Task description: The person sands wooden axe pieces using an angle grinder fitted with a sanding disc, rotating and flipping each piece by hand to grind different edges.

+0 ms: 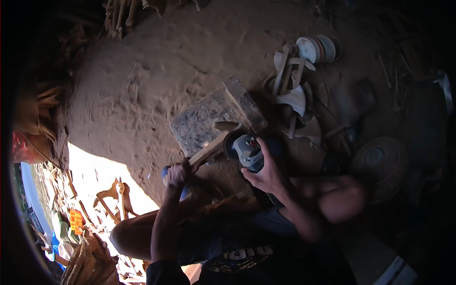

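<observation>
My left hand (177,172) is closed round the near end of a pale wooden piece (208,148), which slants up to the right. My right hand (267,172) grips a grey angle grinder (248,151). The grinder's round disc (232,145) is beside the wooden piece's far end; whether they touch cannot be made out. Just beyond lies a large, rough, dark block (197,124) on the ground, with a squared timber (243,105) along its right side.
Pale carved wooden pieces (293,99) lie at the right, below a white round container (309,49). A round fan guard (381,164) stands further right. Wood scraps (111,202) fill the sunlit lower left. My bent legs are near the block.
</observation>
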The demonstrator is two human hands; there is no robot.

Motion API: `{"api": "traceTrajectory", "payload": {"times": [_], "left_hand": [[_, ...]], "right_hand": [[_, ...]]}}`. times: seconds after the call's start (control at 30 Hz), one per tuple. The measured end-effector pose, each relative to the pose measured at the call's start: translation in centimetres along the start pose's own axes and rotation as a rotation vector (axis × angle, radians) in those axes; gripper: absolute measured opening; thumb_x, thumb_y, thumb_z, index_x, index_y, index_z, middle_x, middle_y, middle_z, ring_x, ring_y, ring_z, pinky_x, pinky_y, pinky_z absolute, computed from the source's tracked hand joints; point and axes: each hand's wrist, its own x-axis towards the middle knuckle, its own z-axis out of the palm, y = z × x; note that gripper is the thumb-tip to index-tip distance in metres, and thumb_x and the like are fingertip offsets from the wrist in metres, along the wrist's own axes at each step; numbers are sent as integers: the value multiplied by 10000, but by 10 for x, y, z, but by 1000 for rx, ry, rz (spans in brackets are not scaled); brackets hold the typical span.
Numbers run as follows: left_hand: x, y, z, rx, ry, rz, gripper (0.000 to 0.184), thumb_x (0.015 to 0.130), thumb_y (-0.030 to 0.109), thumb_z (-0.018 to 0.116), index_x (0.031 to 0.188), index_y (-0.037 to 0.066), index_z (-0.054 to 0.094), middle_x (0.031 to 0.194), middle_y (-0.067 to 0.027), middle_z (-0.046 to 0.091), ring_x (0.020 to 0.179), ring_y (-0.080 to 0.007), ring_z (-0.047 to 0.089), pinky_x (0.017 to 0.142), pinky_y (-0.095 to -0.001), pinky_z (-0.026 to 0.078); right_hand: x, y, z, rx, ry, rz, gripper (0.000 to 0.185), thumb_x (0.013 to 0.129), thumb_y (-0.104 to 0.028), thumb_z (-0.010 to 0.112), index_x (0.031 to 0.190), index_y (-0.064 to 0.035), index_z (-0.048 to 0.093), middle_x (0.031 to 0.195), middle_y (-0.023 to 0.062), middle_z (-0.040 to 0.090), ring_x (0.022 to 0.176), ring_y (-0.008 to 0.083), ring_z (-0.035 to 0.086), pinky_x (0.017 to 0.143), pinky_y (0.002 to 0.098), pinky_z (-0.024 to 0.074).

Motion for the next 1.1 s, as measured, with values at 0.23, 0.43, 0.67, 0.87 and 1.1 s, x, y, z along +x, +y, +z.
{"api": "traceTrajectory", "payload": {"times": [0.23,0.43,0.67,0.87,1.1], "left_hand": [[1,-1,0,0,-23,1,395,850,450,757,923,98,592,707,-165,683,683,-421,682,569,-513,521],[2,-1,0,-44,-31,-12,389,850,432,764,905,89,589,712,-188,674,698,-440,675,577,-519,516],[2,2,-5,-20,-39,-32,388,855,464,750,932,113,604,722,-175,692,713,-424,690,576,-508,533],[2,-2,0,-4,17,26,417,849,488,752,998,126,609,709,-170,692,665,-412,687,540,-506,531],[0,-25,13,-122,23,82,486,883,535,704,944,58,634,732,-215,674,721,-438,680,604,-505,520]], "right_hand": [[-1,25,0,297,82,93,950,805,-183,776,1539,35,213,1355,301,523,1273,369,558,1063,402,444],[10,23,-13,288,147,96,959,782,-140,812,1529,33,234,1305,228,557,1206,281,578,1042,382,453],[21,42,-17,264,153,163,975,745,-169,852,1502,42,275,1285,203,557,1185,275,577,1033,372,459],[17,37,-24,284,217,276,866,724,-153,862,1432,12,391,1132,143,666,1025,239,658,961,380,506],[14,36,-51,181,322,198,926,718,-249,860,1462,-6,365,1150,224,686,1057,318,687,943,426,524]]}}
